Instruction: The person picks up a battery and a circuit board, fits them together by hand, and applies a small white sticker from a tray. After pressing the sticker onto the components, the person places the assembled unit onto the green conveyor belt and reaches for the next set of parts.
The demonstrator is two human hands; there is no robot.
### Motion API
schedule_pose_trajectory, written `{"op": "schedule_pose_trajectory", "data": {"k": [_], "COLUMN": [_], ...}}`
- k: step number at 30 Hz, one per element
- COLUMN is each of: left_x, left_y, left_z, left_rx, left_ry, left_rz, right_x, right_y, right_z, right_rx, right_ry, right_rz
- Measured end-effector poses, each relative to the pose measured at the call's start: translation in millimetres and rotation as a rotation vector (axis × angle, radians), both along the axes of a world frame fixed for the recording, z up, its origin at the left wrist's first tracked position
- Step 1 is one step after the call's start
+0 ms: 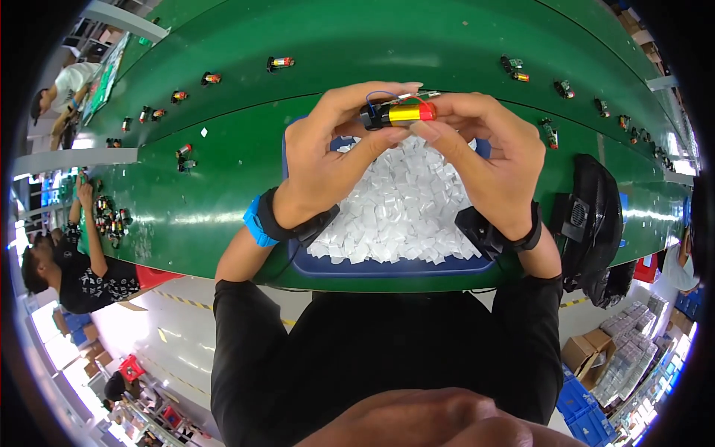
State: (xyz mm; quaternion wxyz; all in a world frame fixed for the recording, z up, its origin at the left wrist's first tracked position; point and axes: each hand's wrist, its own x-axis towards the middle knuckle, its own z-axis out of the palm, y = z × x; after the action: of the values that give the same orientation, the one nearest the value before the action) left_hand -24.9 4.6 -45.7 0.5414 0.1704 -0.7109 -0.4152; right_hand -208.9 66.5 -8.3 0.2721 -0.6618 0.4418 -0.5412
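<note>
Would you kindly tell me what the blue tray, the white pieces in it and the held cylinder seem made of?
Blue tray: probably smooth moulded plastic, given its even colour and rounded corners.
White pieces: paper or plastic film, perhaps, looking thin and flat.
Held cylinder: apparently glossy film outside, given its shine; its core is hidden.

A small cylindrical assembly with a glossy yellow-and-red wrap (407,113) and a black left end (370,117) is held raised, lying roughly level from left to right, between the fingertips of the left hand (320,153) and right hand (495,153). A thin blue wire (370,94) loops above its black end; a red wire (427,102) curves near its red end. A slim, pale metallic strip (417,96) runs along its far side. The assembly appears over the far edge of the blue plastic tray (395,269).
</note>
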Motion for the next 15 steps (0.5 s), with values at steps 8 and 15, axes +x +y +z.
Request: {"op": "schedule_pose_trajectory", "data": {"k": [8,15], "left_x": [3,8], "left_y": [2,9], "left_z": [11,28], "left_rx": [-0.349,0.108], "left_ry": [-0.263,-0.279], "left_rz": [0.204,0.059], "right_x": [7,-7], "right_y": [0,-5], "right_z": [-7,-3], "right_rx": [0.191,0.153], "right_ry": [-0.379,-0.133], "right_rz": [0.076,0.063]}}
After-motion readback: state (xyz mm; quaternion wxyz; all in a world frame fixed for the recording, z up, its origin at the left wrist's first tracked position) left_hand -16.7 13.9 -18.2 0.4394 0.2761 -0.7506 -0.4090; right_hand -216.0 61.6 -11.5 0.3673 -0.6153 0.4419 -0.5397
